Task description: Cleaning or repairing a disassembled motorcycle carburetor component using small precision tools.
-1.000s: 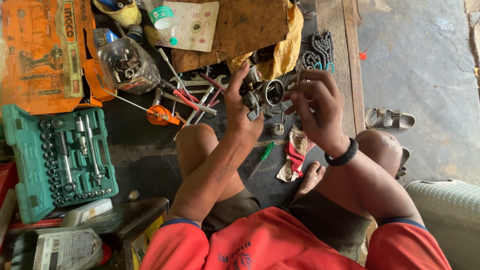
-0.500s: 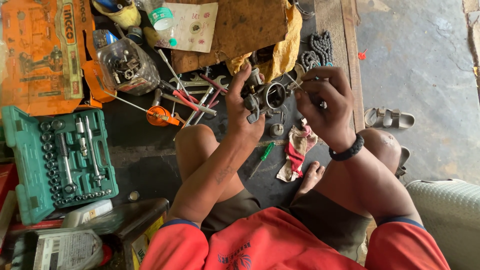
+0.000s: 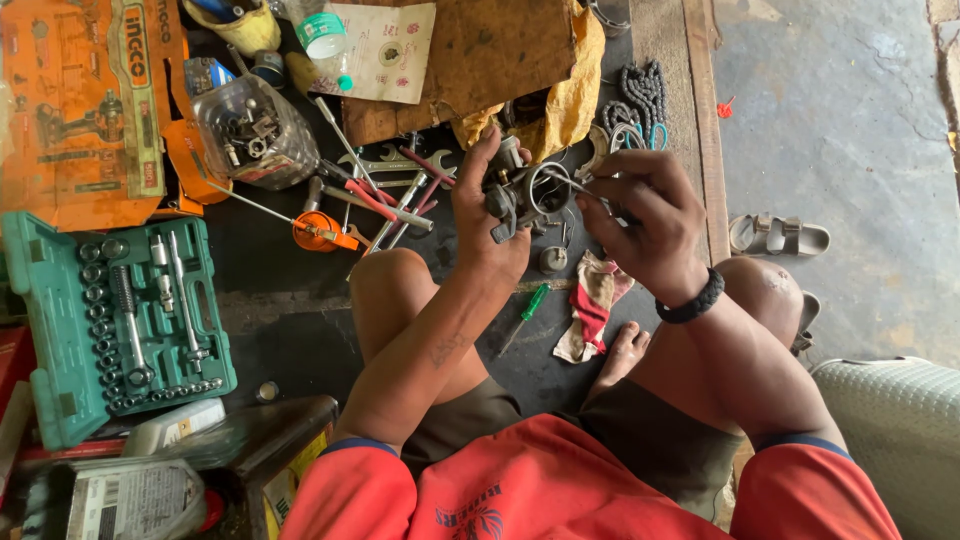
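The open green socket set [image 3: 120, 325] lies well off to your left. Your left hand [image 3: 487, 222] grips the small metal carburetor [image 3: 525, 192] above your knees; your right hand [image 3: 645, 222] pinches a thin tool at its bore. A slip could drop small parts among the wrenches [image 3: 385, 190] below.

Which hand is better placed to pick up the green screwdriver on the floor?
Probably right. The left hand has its grip wrapped around the metal part; the right hand only pinches a thin tool at it, so seems easier to free. The green screwdriver lies between the knees.
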